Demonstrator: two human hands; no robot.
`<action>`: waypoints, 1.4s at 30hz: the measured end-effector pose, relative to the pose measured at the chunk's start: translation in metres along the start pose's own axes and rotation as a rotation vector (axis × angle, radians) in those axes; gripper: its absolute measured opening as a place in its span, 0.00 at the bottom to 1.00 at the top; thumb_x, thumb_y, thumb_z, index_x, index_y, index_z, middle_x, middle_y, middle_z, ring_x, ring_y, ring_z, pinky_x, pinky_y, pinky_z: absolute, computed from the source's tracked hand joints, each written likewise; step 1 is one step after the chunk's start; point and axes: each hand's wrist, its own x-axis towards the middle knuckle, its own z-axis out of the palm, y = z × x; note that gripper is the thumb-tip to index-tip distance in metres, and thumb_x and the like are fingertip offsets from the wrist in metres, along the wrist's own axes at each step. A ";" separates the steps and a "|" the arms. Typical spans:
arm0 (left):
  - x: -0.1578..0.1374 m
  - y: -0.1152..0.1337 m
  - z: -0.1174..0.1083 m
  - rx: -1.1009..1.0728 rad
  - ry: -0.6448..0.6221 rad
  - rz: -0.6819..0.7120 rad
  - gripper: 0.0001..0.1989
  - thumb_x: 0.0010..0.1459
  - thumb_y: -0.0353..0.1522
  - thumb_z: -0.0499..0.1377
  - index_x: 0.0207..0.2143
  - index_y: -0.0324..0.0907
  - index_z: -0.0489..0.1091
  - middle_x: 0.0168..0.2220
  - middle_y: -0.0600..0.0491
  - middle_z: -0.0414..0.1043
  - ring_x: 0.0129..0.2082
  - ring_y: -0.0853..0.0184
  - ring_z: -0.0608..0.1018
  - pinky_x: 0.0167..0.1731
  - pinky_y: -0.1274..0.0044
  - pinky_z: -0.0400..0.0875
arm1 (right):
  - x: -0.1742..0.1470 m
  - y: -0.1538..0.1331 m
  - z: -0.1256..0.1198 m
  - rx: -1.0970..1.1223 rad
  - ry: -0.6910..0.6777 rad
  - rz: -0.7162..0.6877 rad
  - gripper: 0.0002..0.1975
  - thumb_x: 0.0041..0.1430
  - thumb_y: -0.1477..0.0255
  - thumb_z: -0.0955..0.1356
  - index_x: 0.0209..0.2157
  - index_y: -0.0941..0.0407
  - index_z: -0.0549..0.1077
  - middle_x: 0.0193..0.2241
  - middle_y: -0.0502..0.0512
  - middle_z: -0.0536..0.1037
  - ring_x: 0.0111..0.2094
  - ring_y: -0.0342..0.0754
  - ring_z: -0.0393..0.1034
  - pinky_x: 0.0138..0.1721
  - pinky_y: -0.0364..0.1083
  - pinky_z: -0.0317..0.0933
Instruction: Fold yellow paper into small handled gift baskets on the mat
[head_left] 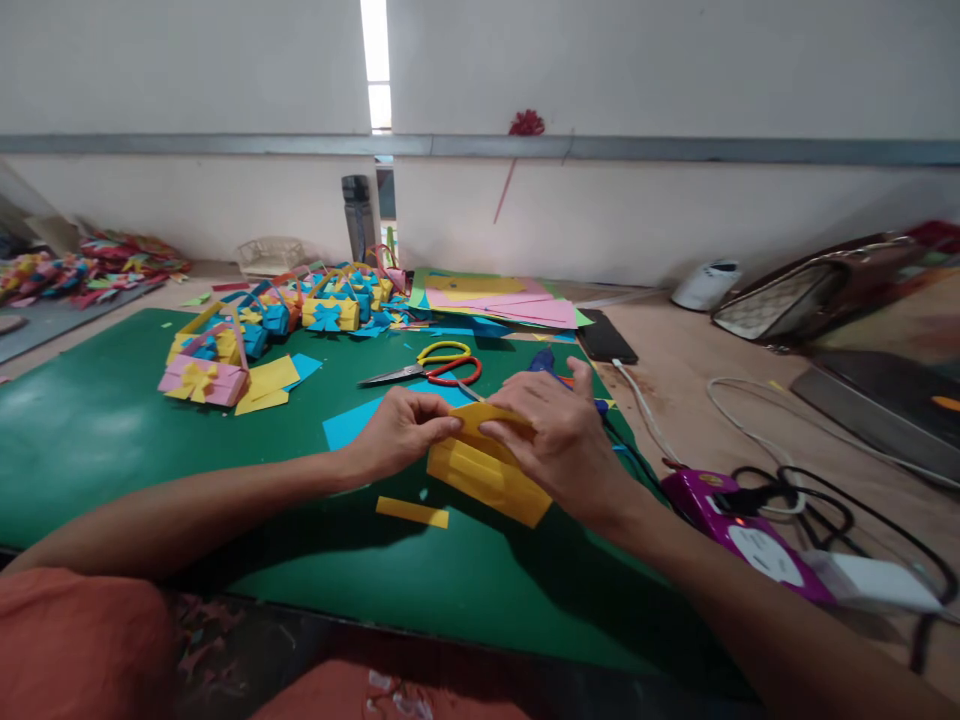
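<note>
Nearest on my feed: yellow strip [412,515] flat on the green mat [360,590]. Just past it, folded yellow paper [487,478] with both hands on it: left hand [397,432] grip pinched on the top edge, right hand [562,440] grip also pinching there; can't tell if its underside touches the mat. Purple power strip [694,500] on the bench [675,350] to the right. Beyond: blue sheet [346,425], scissors [401,375] pointing left, paper baskets [201,380] further left, phone [609,338], paper stack [517,298], dark bottle [360,222] at the back
</note>
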 end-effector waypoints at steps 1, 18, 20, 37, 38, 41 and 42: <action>0.001 0.000 0.002 -0.011 -0.016 0.004 0.08 0.44 0.34 0.60 0.21 0.36 0.72 0.18 0.57 0.67 0.19 0.75 0.65 0.20 0.83 0.58 | 0.001 -0.001 0.000 -0.026 0.000 -0.013 0.06 0.59 0.71 0.64 0.29 0.55 0.71 0.29 0.51 0.77 0.35 0.49 0.70 0.50 0.56 0.43; 0.003 -0.009 0.003 -0.225 -0.234 -0.132 0.11 0.41 0.33 0.65 0.30 0.38 0.76 0.29 0.52 0.77 0.28 0.68 0.76 0.30 0.78 0.69 | -0.005 0.004 0.002 0.001 -0.094 0.046 0.12 0.62 0.75 0.59 0.29 0.55 0.71 0.25 0.49 0.77 0.29 0.46 0.69 0.48 0.55 0.44; 0.004 -0.014 0.006 -0.170 -0.155 -0.110 0.07 0.42 0.32 0.63 0.25 0.37 0.75 0.24 0.54 0.75 0.23 0.71 0.73 0.26 0.80 0.67 | -0.006 0.003 0.003 0.012 -0.108 0.033 0.12 0.62 0.75 0.59 0.29 0.55 0.71 0.25 0.50 0.77 0.29 0.46 0.69 0.49 0.56 0.43; -0.001 0.000 0.011 -0.208 -0.061 -0.211 0.05 0.38 0.30 0.62 0.22 0.37 0.75 0.19 0.56 0.71 0.19 0.75 0.67 0.21 0.82 0.60 | -0.015 -0.010 0.000 -0.285 0.069 -0.266 0.14 0.61 0.79 0.59 0.29 0.56 0.73 0.24 0.50 0.75 0.31 0.46 0.67 0.54 0.57 0.44; -0.001 -0.001 0.010 -0.240 -0.077 -0.225 0.06 0.38 0.29 0.62 0.23 0.37 0.75 0.19 0.56 0.71 0.19 0.75 0.67 0.21 0.82 0.60 | -0.015 -0.009 0.000 -0.289 0.099 -0.275 0.13 0.60 0.80 0.59 0.29 0.56 0.73 0.24 0.50 0.75 0.31 0.45 0.67 0.54 0.57 0.45; 0.001 -0.003 0.010 -0.318 -0.102 -0.259 0.08 0.37 0.28 0.63 0.25 0.36 0.76 0.20 0.55 0.71 0.20 0.76 0.68 0.23 0.82 0.62 | -0.016 -0.006 0.002 -0.284 0.163 -0.278 0.12 0.59 0.80 0.61 0.27 0.58 0.72 0.22 0.50 0.75 0.30 0.45 0.68 0.54 0.56 0.47; 0.001 -0.003 0.010 -0.326 -0.098 -0.270 0.08 0.37 0.28 0.63 0.25 0.36 0.76 0.20 0.55 0.71 0.20 0.75 0.68 0.23 0.82 0.62 | -0.016 -0.006 0.002 -0.281 0.166 -0.275 0.12 0.59 0.80 0.61 0.26 0.58 0.72 0.22 0.50 0.75 0.30 0.44 0.68 0.54 0.55 0.48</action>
